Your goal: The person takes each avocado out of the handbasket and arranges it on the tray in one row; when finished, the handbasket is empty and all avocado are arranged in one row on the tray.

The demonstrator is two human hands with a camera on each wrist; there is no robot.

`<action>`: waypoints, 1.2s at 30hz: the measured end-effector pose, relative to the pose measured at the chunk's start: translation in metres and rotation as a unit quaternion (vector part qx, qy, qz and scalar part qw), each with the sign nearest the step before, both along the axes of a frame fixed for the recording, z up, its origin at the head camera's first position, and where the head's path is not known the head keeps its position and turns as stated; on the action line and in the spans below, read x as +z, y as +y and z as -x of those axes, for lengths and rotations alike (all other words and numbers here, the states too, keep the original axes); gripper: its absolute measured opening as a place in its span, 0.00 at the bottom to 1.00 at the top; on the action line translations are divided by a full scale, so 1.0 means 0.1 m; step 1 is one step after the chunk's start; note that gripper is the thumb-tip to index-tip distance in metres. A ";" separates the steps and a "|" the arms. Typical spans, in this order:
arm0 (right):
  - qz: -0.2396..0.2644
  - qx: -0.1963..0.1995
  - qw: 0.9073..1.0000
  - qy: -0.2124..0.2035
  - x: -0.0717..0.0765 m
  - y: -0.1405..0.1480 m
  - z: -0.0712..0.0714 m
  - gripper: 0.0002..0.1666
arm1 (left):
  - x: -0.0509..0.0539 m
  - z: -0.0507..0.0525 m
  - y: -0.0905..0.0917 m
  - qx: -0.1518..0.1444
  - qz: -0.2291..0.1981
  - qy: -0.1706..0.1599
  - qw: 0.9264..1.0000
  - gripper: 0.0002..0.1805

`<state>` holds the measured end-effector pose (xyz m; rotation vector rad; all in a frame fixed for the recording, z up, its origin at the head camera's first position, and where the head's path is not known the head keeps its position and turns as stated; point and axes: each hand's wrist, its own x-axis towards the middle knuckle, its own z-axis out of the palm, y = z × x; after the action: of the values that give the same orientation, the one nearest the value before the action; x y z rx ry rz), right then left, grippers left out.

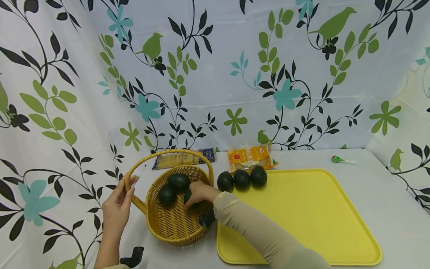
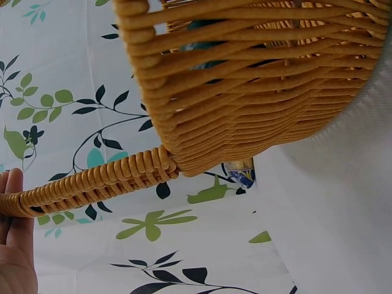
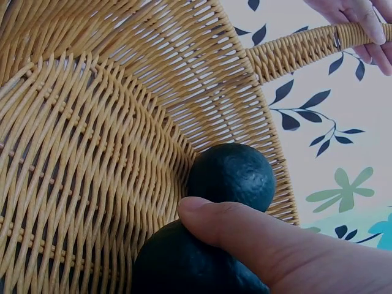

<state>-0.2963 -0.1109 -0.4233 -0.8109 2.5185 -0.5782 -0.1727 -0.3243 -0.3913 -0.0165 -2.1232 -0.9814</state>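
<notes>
A yellow-brown wicker basket (image 1: 174, 233) stands tilted on the white table, its arched handle (image 1: 169, 151) raised. My left hand (image 1: 117, 205) holds the left side of that handle, fingers around it, as the right wrist view also shows. Inside the basket, my right hand (image 1: 201, 192) grips a dark green avocado (image 3: 190, 263), thumb over its top; the hand hides most of it in the head view. Two other avocados, one at the back (image 1: 178, 182) and one to its left (image 1: 167, 195), lie in the basket beside the hand.
Right of the basket lies a yellow tray (image 1: 295, 216), with three avocados (image 1: 242, 179) in a row at its back left corner. Behind are a spaghetti pack (image 1: 178, 160) and an orange packet (image 1: 250, 157). A lollipop (image 1: 343, 160) lies at the back right, before a patterned curtain.
</notes>
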 end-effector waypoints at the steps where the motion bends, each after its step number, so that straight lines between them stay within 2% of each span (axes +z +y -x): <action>1: 0.001 0.000 1.000 -0.002 0.00 0.00 0.00 0.38 | 0.00 0.00 0.00 0.000 0.002 0.002 1.000 0.30; 16: -0.010 -0.003 1.000 0.003 -0.03 0.00 0.00 0.41 | 0.00 -0.01 0.00 -0.003 -0.017 -0.010 1.000 0.30; 26: 0.009 0.003 1.000 0.004 -0.02 0.03 0.00 0.42 | 0.00 0.00 0.00 -0.010 -0.015 -0.008 1.000 0.30; 31: 0.028 0.025 0.999 0.014 0.05 0.06 -0.01 0.44 | 0.00 -0.01 0.01 -0.007 -0.008 -0.005 1.000 0.29; 36: 0.049 0.060 0.997 0.030 0.19 0.09 -0.06 0.43 | 0.01 -0.02 0.02 0.002 -0.018 -0.013 1.000 0.29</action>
<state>-0.2905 -0.1020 -0.4046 -1.0223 2.4904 -0.6510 -0.1711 -0.3219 -0.3900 0.0198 -2.1278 -1.0230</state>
